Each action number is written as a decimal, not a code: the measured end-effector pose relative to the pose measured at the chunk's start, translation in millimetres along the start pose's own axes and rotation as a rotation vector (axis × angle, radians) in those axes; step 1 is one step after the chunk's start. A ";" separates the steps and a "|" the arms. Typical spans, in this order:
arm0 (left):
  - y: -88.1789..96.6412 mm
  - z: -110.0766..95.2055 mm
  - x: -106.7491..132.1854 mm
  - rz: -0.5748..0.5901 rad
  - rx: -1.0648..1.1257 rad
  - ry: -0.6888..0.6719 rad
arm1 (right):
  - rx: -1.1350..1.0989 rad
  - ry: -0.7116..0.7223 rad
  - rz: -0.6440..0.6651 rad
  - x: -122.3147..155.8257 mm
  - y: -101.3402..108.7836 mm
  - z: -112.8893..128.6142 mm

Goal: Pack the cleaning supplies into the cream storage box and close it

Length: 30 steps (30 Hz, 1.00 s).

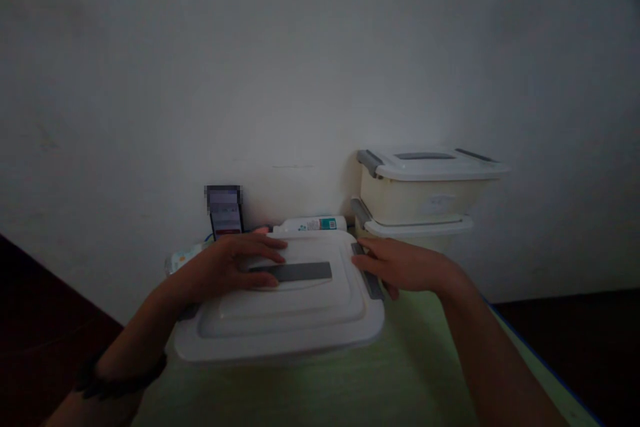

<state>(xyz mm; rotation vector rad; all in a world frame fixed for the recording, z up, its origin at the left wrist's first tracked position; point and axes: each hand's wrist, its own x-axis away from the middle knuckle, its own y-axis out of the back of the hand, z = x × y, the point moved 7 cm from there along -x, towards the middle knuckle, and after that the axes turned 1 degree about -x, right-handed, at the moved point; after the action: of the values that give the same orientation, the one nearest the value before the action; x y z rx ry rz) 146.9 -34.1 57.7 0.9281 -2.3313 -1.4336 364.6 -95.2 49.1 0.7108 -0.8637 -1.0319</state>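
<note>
A white storage box lid (300, 330) with a grey handle strip (310, 271) fills the middle of the view. My left hand (237, 263) lies on top of the lid, fingers stretched and apart, with fingertips at the strip's left end. At the lid's right edge my right hand (395, 260) has its fingers on the grey latch (373, 283), some over the top and some down its outer side. Another grey latch, at the lid's left edge, is mostly covered by my left forearm. The lid hides most of the box under it.
Two lidded boxes stand stacked against the wall, the upper box (410, 200) resting on the lower box (420, 228). Behind the near lid are a white bottle (310, 223) on its side and an upright phone (227, 217). A clear package (183, 258) sits left. The tabletop (320, 393) is green.
</note>
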 end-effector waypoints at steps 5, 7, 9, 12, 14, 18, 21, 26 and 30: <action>0.2 -1.0 0.4 0.002 0.001 0.017 | 0.060 -0.010 -0.015 -0.1 1.3 4.8; -0.2 -1.0 0.1 0.005 0.003 0.025 | 0.073 -0.021 -0.020 0.9 2.0 6.6; 0.0 -1.4 0.0 0.003 0.004 0.024 | 0.085 -0.029 -0.029 1.8 2.8 7.9; 0.9 -2.5 0.2 -0.004 0.002 0.022 | 0.097 -0.030 -0.036 2.3 2.8 8.5; 0.6 -3.2 0.1 0.000 -0.004 0.020 | 0.103 -0.024 -0.037 2.0 2.3 8.4; 0.0 -3.2 -0.8 0.001 -0.007 0.023 | 0.115 -0.013 -0.037 1.5 1.3 8.2; 0.3 -2.7 -0.9 -0.004 -0.004 0.025 | 0.120 -0.017 -0.031 1.7 0.7 7.4; 0.2 -1.5 0.4 -0.002 0.013 0.024 | 0.112 -0.019 -0.013 2.3 -1.1 4.5; 0.2 -2.1 0.0 -0.003 0.018 0.027 | 0.101 -0.003 -0.012 0.8 -2.0 3.2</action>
<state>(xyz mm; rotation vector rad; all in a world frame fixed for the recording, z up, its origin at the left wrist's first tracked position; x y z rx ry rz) 147.9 -35.5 58.9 0.9511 -2.3280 -1.3941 361.2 -97.0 49.3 0.8001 -0.9202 -1.0059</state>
